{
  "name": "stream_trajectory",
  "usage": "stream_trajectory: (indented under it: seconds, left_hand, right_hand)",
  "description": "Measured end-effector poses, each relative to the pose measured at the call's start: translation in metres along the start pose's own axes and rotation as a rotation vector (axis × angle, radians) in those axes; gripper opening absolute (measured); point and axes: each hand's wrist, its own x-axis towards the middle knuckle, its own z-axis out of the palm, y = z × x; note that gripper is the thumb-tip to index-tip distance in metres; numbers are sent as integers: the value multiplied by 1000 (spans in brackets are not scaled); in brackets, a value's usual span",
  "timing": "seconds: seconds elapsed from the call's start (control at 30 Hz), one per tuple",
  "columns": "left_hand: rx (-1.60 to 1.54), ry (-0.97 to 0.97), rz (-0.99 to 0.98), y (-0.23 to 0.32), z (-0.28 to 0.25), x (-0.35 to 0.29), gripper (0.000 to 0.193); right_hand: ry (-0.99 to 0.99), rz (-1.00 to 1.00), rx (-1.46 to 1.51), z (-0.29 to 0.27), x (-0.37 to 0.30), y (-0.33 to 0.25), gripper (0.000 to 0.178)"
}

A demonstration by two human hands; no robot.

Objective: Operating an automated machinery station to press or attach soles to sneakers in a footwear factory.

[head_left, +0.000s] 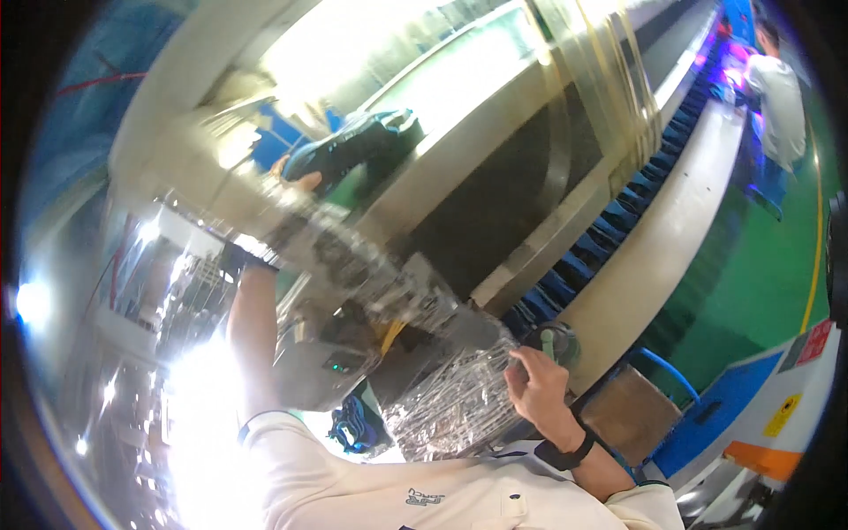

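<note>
My left hand [305, 183] reaches far forward, a dark band on its wrist, and grips a dark shoe with blue edges [358, 148]. The shoe is tilted, beside the brightly lit opening of a machine. Glare and motion blur hide part of these fingers. My right hand [539, 387], wearing a black wristband [568, 450], is off to the right with fingers loosely bent and thumb apart. Nothing shows between them. Close to its fingertips lies a crinkled, shiny wrapped surface [450, 402]. Lower down, near my body, is another blue and dark shoe [358, 424].
Several dark blue shoes [609, 230] stand in a row along a conveyor with a pale side rail [658, 238]. A dark belt [503, 190] runs beside it. Clear strips [605, 79] hang above. At far right, another person [777, 110] stands on the green floor near purple light.
</note>
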Motion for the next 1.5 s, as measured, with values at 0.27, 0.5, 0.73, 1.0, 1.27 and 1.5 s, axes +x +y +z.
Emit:
stream_trajectory:
  seconds: [0.27, 0.5, 0.73, 1.0, 1.27, 1.5]
  left_hand:
    - [-194, 341, -237, 157, -108, -230, 47]
    - [-504, 277, -409, 110, -91, -383, 38]
    - [-21, -33, -329, 37, 28, -420, 46]
    - [-38, -325, 287, 22, 53, -395, 92]
    - [-65, -280, 427, -1, 53, -392, 98]
    - [-94, -225, 491, -12, 49, -386, 95]
  right_hand:
    - [-91, -179, -39, -11, 7, -9, 59]
    - [-203, -308, 598, 0, 60, -106, 83]
    - [-188, 77, 263, -7, -23, -72, 70]
    - [-550, 290, 231, -42, -22, -136, 77]
    - [-853, 89, -447, 25, 25, -204, 85]
    - [-633, 38, -460, 45, 9, -201, 62]
